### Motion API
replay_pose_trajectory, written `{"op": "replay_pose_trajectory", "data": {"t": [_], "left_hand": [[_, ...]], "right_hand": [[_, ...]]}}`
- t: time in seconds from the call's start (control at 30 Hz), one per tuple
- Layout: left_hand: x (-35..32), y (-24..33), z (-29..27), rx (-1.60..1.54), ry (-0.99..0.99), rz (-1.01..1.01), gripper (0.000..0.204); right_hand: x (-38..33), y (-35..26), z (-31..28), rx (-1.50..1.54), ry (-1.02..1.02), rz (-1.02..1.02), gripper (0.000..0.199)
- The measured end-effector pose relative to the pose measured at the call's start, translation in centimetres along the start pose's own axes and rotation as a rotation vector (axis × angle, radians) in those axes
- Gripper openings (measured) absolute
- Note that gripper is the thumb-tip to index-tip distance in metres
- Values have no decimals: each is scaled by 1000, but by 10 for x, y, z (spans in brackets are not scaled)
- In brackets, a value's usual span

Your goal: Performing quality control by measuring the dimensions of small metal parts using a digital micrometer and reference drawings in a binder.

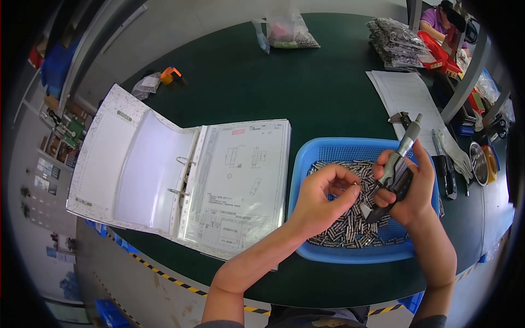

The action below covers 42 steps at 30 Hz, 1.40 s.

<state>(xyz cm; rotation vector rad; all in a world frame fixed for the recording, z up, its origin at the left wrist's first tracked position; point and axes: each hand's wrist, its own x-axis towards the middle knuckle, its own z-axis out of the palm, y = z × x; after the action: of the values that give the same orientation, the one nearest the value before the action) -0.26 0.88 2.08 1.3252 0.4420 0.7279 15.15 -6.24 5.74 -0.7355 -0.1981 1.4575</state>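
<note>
Hands meet over one blue perforated basket (pixel 306 164) heaped with small metal pins (pixel 350 229), too many to count. Right hand (pixel 407 191) is closed around one micrometer (pixel 395 169), fingers wrapped about its dark frame, its silver thimble sticking up past the fingertips. Left hand (pixel 322 199) is curled, thumb and forefinger pinched on one single pin (pixel 355 186) held right at the micrometer's measuring end. Both hands hover just above the pin heap. Left of the left hand lies one open ring binder (pixel 142 169), its top sheet a technical drawing (pixel 240 175). Beyond the right hand lie one sheet of paper (pixel 404 98), one caliper (pixel 447 175) and one white glove (pixel 456 153). Farther off, beyond both hands, sit one clear bag of small parts (pixel 290 30) and one orange object (pixel 170 74). Everything rests on one dark green table (pixel 273 82)
</note>
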Motion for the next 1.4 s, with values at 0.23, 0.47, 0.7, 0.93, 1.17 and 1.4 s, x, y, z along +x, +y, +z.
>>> {"op": "replay_pose_trajectory", "data": {"t": [0.23,0.47,0.7,0.93,1.17,1.4], "left_hand": [[1,4,-7,-201,-80,-97,13],[-1,8,-5,-183,-84,-117,15],[-3,8,-5,-169,-104,-90,15],[-4,7,-6,-155,-87,-52,14],[-3,4,-6,-173,-95,-36,15],[-3,5,-6,-148,-93,-24,14]], "right_hand": [[3,0,1,25,-122,-9,73],[2,-1,-1,-46,-122,-41,69],[1,-2,1,-51,-83,-9,74],[0,-3,3,-10,-79,-18,71],[1,-3,-1,4,-108,-5,73],[2,-3,3,-41,-50,30,74]]}}
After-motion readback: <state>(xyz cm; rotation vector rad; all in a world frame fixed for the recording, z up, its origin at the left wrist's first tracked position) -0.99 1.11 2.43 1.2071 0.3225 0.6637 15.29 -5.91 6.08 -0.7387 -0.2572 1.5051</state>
